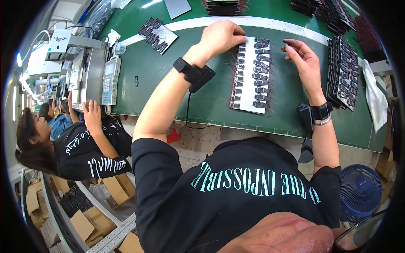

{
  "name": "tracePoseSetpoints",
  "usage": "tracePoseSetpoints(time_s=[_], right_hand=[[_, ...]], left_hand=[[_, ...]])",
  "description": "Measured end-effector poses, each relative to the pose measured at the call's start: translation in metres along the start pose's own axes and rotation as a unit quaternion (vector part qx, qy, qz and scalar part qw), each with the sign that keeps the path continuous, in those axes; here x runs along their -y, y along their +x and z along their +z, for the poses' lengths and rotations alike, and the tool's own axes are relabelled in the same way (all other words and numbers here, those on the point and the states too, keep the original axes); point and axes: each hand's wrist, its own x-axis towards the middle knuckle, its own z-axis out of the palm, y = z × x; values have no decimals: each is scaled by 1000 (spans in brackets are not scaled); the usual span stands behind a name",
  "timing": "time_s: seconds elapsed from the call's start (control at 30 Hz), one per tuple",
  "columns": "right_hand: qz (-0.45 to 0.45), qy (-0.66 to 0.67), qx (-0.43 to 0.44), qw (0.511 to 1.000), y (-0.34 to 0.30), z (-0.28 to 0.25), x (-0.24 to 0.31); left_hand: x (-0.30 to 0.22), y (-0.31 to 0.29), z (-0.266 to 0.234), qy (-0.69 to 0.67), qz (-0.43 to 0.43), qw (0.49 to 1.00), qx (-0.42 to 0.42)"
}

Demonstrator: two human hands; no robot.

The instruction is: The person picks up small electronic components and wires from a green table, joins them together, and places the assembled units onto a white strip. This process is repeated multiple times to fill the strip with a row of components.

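In front of me on the green bench lies a white foam strip [249, 74]. Small black rectangular parts [260, 82] with thin red wires line its right edge, and more parts run down its left edge. My left hand [220, 39] is at the strip's far left corner, its fingers closed; whatever lies between the fingertips is hidden. To the right of the strip, my right hand [304, 63] is raised, pinching a small dark part [285, 45] between thumb and forefinger. A black band with a device sits on each wrist.
A filled strip [157, 35] lies far left, near one loose part [136, 81]. Stacked strips [344, 74] stand at right beside a white cloth [374, 95]. A machine with a keypad [110, 80] borders the left; a co-worker [84, 143] sits there. A blue fan [360, 189] is lower right.
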Motion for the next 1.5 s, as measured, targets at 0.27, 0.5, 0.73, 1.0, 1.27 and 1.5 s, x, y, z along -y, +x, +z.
tracePoseSetpoints(time_s=[0.27, 0.5, 0.73, 1.0, 1.27, 1.5], right_hand=[[7, -15, 18, 1000, -1, 9, 4], [-6, 23, -10, 1000, -2, 5, 10], [12, 38, 33, 999, -9, 6, 10], [56, 122, 11, 991, 1, -6, -9], [76, 43, 6, 996, -9, 12, 19], [128, 189, 27, 973, -11, 8, 6]], left_hand=[[2, 1, 0, 9, -35, 999, -18], [2, -80, -40, -124, -102, 986, -34], [-28, -157, -12, -31, -126, 988, -85], [34, -168, -43, 195, -228, 941, -156], [35, -157, -35, 176, -241, 946, -126], [-35, -115, -30, -297, -219, 918, -142]])
